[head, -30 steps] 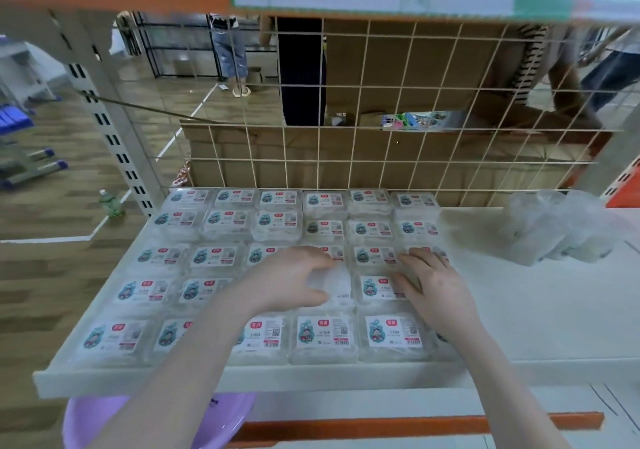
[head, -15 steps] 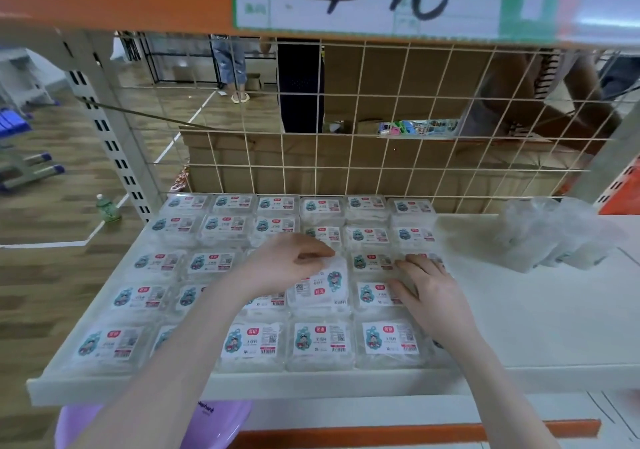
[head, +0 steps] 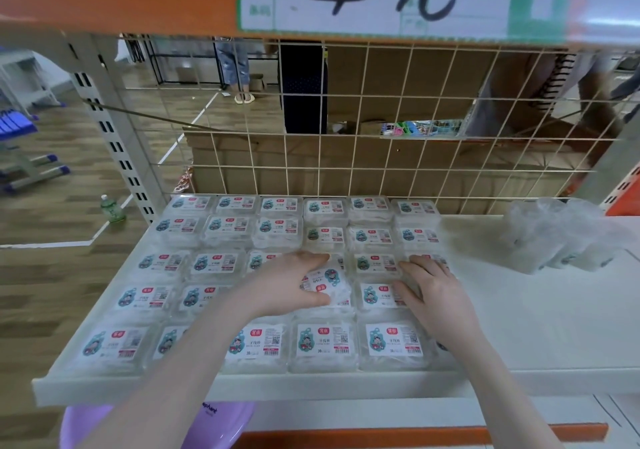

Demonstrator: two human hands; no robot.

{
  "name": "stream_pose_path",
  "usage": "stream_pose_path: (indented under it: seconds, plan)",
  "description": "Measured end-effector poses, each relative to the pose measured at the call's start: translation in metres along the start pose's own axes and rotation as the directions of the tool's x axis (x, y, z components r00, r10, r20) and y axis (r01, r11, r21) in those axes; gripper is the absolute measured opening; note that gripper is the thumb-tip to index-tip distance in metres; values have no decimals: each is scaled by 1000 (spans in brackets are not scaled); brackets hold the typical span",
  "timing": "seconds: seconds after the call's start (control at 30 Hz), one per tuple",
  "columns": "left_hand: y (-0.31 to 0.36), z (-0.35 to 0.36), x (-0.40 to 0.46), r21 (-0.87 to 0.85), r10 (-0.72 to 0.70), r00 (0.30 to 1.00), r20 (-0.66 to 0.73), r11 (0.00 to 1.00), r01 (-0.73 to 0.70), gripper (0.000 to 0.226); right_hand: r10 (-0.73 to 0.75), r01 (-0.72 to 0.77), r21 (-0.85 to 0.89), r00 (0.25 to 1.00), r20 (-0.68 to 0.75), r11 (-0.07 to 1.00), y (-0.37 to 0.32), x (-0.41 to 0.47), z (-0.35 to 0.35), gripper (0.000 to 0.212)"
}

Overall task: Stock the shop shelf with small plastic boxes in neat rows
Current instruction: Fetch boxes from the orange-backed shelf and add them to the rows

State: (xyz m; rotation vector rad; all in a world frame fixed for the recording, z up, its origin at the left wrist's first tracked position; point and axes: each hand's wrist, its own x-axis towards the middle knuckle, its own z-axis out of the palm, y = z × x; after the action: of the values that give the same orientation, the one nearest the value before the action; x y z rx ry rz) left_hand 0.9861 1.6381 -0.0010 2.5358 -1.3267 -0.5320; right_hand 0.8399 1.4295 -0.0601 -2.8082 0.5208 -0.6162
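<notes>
Left hand (head: 284, 284) grips one tilted box (head: 327, 284), fingers curled round it, above the fourth-row gap on the shelf (head: 519, 327). Right hand (head: 434, 294) rests flat, fingers straight, hiding boxes beneath. Six columns, five rows visible; forearms obscure several. Crumpled bags (head: 561, 237) contents indistinct.

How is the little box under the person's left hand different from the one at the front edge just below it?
The held box is turned askew, its label rotated; the front box sits square, label upright. The left hand grips the held box, and it rides above its neighbours; the front box lies untouched, flat on the shelf. Both are clear plastic with the same cartoon label.
</notes>
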Motion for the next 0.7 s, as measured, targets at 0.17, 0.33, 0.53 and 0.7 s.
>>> stream_pose_path:
  seconds: [0.17, 0.33, 0.53, 0.7]
  plan:
    - [-7, -3, -6, 5, 62, 997, 50, 998, -62, 73, 0, 0, 2, 1000, 0, 1000, 0, 0, 0, 29]
    - [-8, -34, -4, 49, 153, 977, 152, 986, -162, 86, -7, 7, 5, 1000, -17, 1000, -1, 0, 0, 28]
    - [3, -47, 11, 158, 203, 885, 419, 944, -291, 92, 26, -26, -2, 1000, 15, 1000, 0, -1, 0, 30]
    - [10, -38, 24, 149, 121, 885, 449, 967, -207, 86, 52, -53, 13, 998, 44, 999, -2, 0, -2, 32]
